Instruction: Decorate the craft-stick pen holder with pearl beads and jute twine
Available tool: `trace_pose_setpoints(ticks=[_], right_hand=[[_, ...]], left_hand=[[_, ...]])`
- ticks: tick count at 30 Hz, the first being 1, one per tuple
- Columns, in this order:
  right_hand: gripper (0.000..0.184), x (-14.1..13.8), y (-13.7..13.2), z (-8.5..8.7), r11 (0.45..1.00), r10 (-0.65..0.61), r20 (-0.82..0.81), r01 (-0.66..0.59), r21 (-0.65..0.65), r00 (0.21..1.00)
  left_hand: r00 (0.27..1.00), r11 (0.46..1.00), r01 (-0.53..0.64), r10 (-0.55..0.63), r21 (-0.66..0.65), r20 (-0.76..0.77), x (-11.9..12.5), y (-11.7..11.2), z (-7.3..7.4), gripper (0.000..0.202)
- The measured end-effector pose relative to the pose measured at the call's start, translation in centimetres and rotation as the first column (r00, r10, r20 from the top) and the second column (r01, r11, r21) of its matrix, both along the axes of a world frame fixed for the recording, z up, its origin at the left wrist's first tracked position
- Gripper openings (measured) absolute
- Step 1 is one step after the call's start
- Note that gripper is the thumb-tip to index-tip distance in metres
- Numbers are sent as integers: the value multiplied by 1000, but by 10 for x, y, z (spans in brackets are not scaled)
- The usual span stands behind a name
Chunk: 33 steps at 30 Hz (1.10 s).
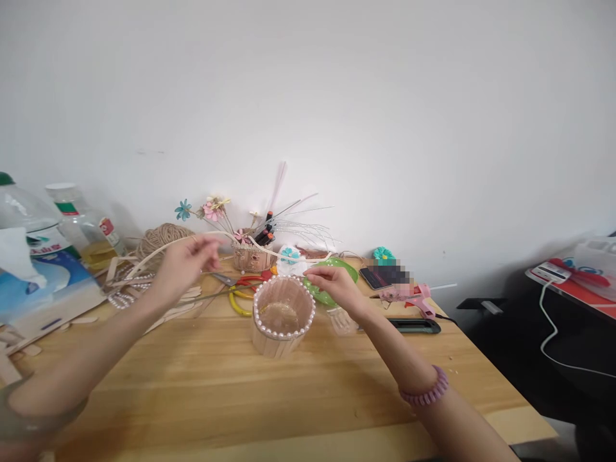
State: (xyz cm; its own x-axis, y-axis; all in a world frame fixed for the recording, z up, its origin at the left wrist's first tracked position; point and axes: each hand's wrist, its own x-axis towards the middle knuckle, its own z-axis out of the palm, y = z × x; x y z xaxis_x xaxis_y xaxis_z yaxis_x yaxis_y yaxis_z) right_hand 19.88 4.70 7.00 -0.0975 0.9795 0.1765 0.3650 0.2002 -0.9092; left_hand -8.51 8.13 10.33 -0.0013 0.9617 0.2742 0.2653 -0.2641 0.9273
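Observation:
My left hand (192, 260), somewhat blurred, has its fingers curled around a pale flat cord (289, 256) that arcs from the left side of the table across to the right. My right hand (332, 285) is closed in a pinch by the cord's other stretch; its fingertips are just above the rim of a round wooden-stick cup (276, 345). White pearl beads (260, 324) line that rim, and the cup stands upright between my hands. Behind my right hand lies a green plate (344, 268).
Scissors (240, 305) lie behind the cup. A pink glue gun (418, 298), a utility knife (414, 326) and a phone (380, 276) are at the right. Twine (161, 242), bottles (89, 224) and a tissue pack (52, 289) fill the left. A decorated holder (253, 258) with flowers and markers stands at the back.

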Motion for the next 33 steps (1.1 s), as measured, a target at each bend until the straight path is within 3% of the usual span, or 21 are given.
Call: trace_pose_setpoints(ticks=[4, 8, 20, 27, 30, 33], right_hand=[[17, -11, 3, 15, 999, 13, 136, -18, 33, 991], [14, -20, 3, 21, 998, -37, 228, 26, 49, 973], [14, -25, 6, 18, 993, -83, 288, 54, 107, 954], [29, -20, 3, 11, 979, -113, 262, 62, 194, 958], [39, -14, 1, 13, 966, -160, 272, 93, 243, 949], [34, -8, 2, 19, 961, -128, 352, 29, 274, 927]], left_hand=[[960, 953, 264, -274, -148, -53, 14, -13, -34, 20], [930, 918, 348, -364, -191, -58, 23, -14, -52, 32], [871, 855, 472, -491, -217, -40, 20, -10, -69, 48], [750, 726, 654, -659, -211, 59, 16, -10, -82, 67], [687, 658, 723, -718, -210, 113, 18, -13, -81, 71], [628, 590, 775, -761, -228, 165, 21, -18, -80, 77]])
